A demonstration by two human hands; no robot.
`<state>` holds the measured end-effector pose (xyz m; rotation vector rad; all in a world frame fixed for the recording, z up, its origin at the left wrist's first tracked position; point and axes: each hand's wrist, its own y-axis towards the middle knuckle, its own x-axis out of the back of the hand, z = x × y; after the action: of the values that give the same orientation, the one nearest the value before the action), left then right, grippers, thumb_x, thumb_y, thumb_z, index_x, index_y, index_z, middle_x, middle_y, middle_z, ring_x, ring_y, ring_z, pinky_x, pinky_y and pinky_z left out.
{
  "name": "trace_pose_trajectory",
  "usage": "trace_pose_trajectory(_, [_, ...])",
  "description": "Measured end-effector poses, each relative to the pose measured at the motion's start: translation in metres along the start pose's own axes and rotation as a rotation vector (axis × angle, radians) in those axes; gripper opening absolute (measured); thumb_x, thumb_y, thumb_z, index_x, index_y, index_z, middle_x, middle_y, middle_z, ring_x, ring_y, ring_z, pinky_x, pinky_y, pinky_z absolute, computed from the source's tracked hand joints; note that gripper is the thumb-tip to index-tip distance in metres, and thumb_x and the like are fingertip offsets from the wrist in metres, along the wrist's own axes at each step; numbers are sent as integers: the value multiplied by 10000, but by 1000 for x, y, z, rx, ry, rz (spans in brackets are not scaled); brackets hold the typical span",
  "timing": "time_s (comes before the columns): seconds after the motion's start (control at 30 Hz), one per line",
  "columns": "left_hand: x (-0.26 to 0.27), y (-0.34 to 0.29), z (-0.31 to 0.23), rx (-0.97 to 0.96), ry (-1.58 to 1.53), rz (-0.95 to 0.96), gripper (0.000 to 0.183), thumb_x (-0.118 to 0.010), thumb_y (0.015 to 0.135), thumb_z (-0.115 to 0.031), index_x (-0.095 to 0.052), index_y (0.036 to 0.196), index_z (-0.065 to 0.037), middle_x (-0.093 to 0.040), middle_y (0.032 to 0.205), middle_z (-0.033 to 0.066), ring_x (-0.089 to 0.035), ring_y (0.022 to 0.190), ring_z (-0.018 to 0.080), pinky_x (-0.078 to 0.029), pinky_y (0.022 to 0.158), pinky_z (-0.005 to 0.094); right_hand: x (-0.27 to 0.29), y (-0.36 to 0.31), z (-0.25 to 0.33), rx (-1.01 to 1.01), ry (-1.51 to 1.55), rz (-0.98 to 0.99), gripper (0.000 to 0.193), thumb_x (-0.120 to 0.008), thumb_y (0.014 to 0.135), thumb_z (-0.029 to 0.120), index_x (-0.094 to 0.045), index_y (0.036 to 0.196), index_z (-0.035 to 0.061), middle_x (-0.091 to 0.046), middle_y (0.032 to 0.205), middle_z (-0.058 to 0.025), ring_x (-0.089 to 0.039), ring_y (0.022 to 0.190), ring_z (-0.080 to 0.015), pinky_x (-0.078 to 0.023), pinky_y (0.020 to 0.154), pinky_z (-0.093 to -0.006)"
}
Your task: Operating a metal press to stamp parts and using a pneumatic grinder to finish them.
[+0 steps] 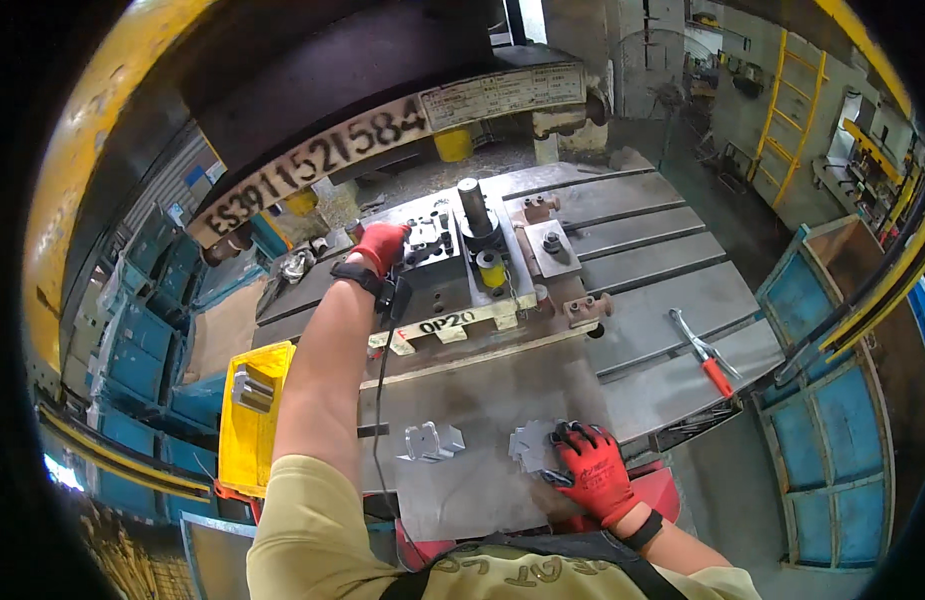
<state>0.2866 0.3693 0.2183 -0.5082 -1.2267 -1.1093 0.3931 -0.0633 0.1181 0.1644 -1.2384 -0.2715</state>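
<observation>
**Gloved grips on flat blanks and press die**

Right grip (592,470), in a red glove with dark fingertips, presses down on a small stack of flat grey metal blanks (530,445) at the near edge of the steel desk (502,390); its fingers are spread over the stack's right side, and whether they pinch a piece cannot be told. Just left of the stack, apart from it, lies a pile of bent bright metal brackets (432,440). A thin black cable (380,400) runs from the left wrist down past this pile.

Hanging off the desk's left edge is a yellow bin (244,440), and a few of the same bright formed parts (252,388) rest in its upper end. The rest of its inside is hidden by the left forearm.

Farther right on the desk, well apart from both hands, lies a tool with a red handle (710,365).

Left grip (380,245), also red-gloved with a black wrist strap, reaches far across to the die block (462,265) bolted at the middle of the desk and rests closed against its left top corner; what it holds, if anything, is hidden. A dark cylindrical post (472,205) and a yellow-capped pin (492,270) stand on the die just right of that hand.
</observation>
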Motion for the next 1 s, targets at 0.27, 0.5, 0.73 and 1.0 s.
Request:
trace_pose_trajectory(0.27, [29,-14,2,417,-924,-282,109,-483,739,-156,-536,707,-66,-540,627,64,-509,564,164,-400,518,273,2,1,3,6,39,27,500,-651,559,295,-514,991,84,-480,1061,-111,-414,1018,-291,-282,899,-424])
trace_pose_trajectory(0.5, [76,-100,-41,355,-1413,-178,156,-472,784,-142,-559,826,-19,-542,690,3,-493,579,57,-388,516,195,10,7,-13,130,-84,71,431,-584,597,187,-500,1006,83,-494,1039,-99,-435,995,-265,-299,890,-408])
trace_pose_trajectory(0.73, [38,-220,-95,756,-1588,-48,149,-528,742,-65,-557,888,-50,-557,741,-1,-491,604,62,-392,503,191,25,31,-16,234,-224,221,380,-506,657,134,-482,1033,87,-533,969,-80,-472,940,-235,-328,861,-347])
trace_pose_trajectory(1.0, [9,-250,-168,828,-1261,-236,321,-587,665,-48,-526,980,-56,-544,888,60,-523,767,175,-424,676,274,36,47,-32,190,-173,336,467,-611,608,202,-485,1050,114,-552,948,-70,-509,886,-224,-378,807,-307])
